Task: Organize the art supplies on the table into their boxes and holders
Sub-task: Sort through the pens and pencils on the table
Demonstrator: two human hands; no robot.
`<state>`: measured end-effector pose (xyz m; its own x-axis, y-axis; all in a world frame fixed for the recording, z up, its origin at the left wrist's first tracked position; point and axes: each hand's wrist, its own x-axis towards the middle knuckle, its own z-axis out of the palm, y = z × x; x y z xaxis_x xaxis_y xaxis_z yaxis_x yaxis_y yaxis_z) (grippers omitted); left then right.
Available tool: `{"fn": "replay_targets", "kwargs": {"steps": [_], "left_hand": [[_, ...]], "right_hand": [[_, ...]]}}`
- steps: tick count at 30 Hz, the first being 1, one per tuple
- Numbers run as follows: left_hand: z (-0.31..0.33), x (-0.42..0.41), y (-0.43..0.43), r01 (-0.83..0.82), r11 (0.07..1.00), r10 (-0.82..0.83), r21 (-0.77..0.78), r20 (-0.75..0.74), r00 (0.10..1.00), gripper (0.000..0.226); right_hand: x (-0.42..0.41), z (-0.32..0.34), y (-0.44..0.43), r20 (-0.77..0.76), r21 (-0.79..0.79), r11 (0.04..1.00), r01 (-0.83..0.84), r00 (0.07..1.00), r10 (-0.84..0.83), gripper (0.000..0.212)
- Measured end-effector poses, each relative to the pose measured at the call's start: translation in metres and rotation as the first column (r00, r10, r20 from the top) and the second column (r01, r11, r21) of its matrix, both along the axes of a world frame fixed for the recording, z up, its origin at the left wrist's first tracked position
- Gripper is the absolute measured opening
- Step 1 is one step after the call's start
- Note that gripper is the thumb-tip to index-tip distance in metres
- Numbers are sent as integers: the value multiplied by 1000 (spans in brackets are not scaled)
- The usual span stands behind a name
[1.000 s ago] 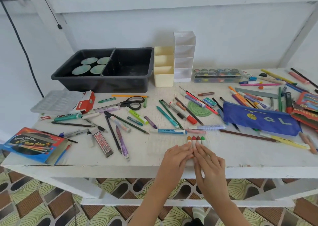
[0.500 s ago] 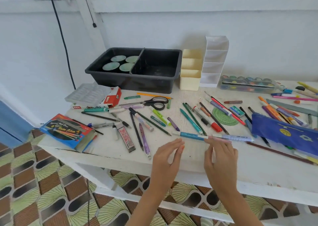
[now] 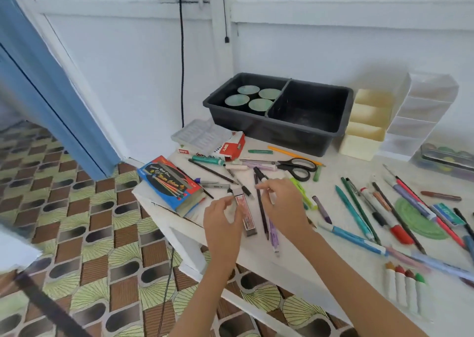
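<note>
Both the left hand (image 3: pixel 222 225) and the right hand (image 3: pixel 284 208) are held low over the left end of the white wooden desk (image 3: pixel 320 262), close to each other but not touching. A short white stick (image 3: pixel 232 205) is pinched by the left hand between the thumb and the bent forefinger. This stick is just beside the flat brown-red lead case (image 3: pixel 246 217), which rests on the desk between the two hands. A white marker with a black cap (image 3: pixel 261 175) is pinched by the right hand, with the fingers curled over its barrel and the cap pointing away from the person. Whether the marker is lifted or lies on the desk cannot be told.

Many loose pens, pencils and markers are spread around the hands — all lying flat on the desk. A blue cardboard box of colour pencils (image 3: pixel 169 185) lies at the left corner. Black-handled scissors (image 3: pixel 297 168) are seen behind the right hand. At the back a black plastic bin with two compartments (image 3: pixel 295 134) stands near the wall, and four round green lids (image 3: pixel 254 97) are in its left compartment. Just beside it, to the right, a cream stepped holder (image 3: pixel 366 121) and a white stepped holder (image 3: pixel 423 105) are placed. Four crayons in white wrappers (image 3: pixel 405 288) lie side by side near the front edge — well apart from the hands, at the right.
</note>
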<state>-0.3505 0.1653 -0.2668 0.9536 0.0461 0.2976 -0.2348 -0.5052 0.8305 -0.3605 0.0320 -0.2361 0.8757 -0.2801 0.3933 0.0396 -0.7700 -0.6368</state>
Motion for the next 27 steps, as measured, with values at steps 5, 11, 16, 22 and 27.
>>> {"fn": "replay_targets", "kwargs": {"steps": [5, 11, 16, 22, 27], "left_hand": [[-13, 23, -4, -31, 987, 37, 159, -38, 999, 23], [-20, 30, -7, -89, 959, 75, 268, 62, 995, 29], [-16, 29, -3, -153, 984, 150, 91, 39, 988, 26], [1, 33, 0, -259, 944, 232, -205, -147, 962, 24], [16, 30, -3, -218, 916, 182, -337, -136, 974, 13]], "right_hand": [[57, 5, -9, -118, -50, 993, -104, 988, 98, 23], [111, -3, -18, -267, -237, 941, -243, 947, 178, 25], [130, -10, -8, -316, -387, 869, -309, 930, 190, 29], [128, -18, -8, -274, -328, 909, -257, 947, 169, 23], [107, -11, -15, -66, 40, 990, -134, 989, 136, 12]]}}
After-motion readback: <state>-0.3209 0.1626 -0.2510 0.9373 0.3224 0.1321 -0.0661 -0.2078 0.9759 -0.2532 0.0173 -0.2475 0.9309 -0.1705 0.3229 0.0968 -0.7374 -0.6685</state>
